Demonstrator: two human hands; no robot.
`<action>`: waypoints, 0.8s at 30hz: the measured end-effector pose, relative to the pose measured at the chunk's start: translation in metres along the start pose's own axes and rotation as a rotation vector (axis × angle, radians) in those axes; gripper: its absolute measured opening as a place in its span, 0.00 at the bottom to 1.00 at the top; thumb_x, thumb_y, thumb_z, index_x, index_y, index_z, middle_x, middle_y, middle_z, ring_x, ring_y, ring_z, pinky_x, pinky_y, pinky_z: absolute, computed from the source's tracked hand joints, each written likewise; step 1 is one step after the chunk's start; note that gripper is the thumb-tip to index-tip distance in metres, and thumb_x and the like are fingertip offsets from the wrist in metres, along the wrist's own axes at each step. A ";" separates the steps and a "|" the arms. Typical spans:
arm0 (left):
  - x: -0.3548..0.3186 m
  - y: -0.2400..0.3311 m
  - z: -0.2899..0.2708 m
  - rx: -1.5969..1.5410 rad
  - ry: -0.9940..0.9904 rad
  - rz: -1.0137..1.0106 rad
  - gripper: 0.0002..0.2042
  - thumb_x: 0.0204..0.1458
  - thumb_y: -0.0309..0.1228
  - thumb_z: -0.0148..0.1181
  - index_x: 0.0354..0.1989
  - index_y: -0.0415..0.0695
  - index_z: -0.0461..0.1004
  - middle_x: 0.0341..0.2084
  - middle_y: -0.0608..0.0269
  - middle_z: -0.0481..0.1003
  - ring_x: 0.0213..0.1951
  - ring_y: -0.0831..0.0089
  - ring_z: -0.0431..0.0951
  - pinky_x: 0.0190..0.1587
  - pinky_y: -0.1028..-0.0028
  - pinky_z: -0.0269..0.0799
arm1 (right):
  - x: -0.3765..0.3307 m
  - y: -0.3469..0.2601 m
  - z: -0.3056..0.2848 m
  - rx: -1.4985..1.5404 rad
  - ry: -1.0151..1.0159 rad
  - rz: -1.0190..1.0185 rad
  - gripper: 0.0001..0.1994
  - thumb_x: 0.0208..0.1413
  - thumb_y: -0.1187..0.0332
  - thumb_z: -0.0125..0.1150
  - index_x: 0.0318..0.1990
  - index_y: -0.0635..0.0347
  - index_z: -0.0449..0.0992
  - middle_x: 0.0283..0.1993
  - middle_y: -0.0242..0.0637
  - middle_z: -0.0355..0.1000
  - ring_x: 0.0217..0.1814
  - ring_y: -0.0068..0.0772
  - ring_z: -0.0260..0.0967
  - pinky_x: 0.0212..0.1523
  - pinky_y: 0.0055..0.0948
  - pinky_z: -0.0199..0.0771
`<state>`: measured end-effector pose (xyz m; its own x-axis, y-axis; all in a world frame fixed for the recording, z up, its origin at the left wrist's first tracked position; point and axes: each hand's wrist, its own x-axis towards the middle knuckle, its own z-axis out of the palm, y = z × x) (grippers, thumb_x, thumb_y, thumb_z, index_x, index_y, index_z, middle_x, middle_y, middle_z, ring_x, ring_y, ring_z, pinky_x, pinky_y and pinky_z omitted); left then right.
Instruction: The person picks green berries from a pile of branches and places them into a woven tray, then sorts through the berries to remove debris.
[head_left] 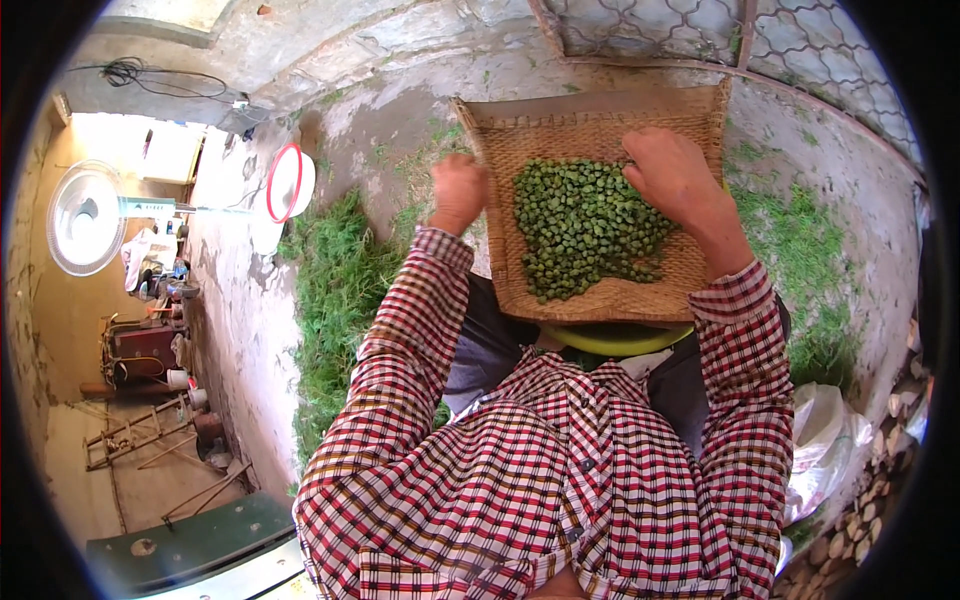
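Chickpea-like green pods (pixel 585 225) in a loose heap, roughly as broad as long (no clear long axis), at the ctr. of a woven winnowing tray (pixel 640 303). L to R: uprooted-looking feathery greens (pixel 340 290) on the ground; L hand (pixel 460 192), at the tray's L rim, fingers curled in, tips hidden; can't tell if it grips the rim or just overlaps it in view. Heap lies to the R of this hand, w/ a bare woven strip betw. Lime-green basin (pixel 622 342) shows under the tray's near edge. R hand (pixel 675 175), the nearer, overlaps the heap's far R corner; fingers bent, tips pointing L, most pods L of and nearer the body than them; can't tell if any pod is held.
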<state>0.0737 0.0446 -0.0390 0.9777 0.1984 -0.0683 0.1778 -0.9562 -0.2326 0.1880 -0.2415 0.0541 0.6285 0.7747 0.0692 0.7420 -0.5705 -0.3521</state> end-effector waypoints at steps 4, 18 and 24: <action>0.016 0.043 0.053 -0.181 0.046 0.155 0.07 0.45 0.32 0.51 0.30 0.47 0.75 0.32 0.59 0.71 0.41 0.63 0.69 0.42 0.62 0.65 | -0.003 0.000 -0.001 0.027 0.003 0.003 0.09 0.44 0.70 0.58 0.28 0.65 0.66 0.29 0.47 0.66 0.37 0.50 0.65 0.37 0.43 0.65; 0.036 0.068 0.076 -0.261 -0.267 -0.008 0.11 0.46 0.31 0.53 0.39 0.46 0.72 0.37 0.52 0.69 0.41 0.55 0.71 0.41 0.61 0.69 | -0.007 0.003 -0.004 0.098 0.132 -0.052 0.09 0.44 0.71 0.57 0.28 0.64 0.63 0.27 0.46 0.64 0.34 0.50 0.63 0.34 0.43 0.63; 0.024 0.069 0.078 -0.224 -0.269 -0.017 0.09 0.47 0.27 0.50 0.37 0.43 0.73 0.34 0.51 0.72 0.36 0.56 0.74 0.37 0.63 0.71 | -0.005 0.002 -0.004 0.074 0.068 -0.023 0.09 0.44 0.71 0.58 0.27 0.64 0.63 0.27 0.46 0.64 0.34 0.50 0.64 0.35 0.43 0.64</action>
<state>0.1010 0.0005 -0.1328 0.9155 0.2355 -0.3260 0.2428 -0.9699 -0.0188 0.1869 -0.2477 0.0571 0.6281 0.7653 0.1406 0.7385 -0.5295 -0.4173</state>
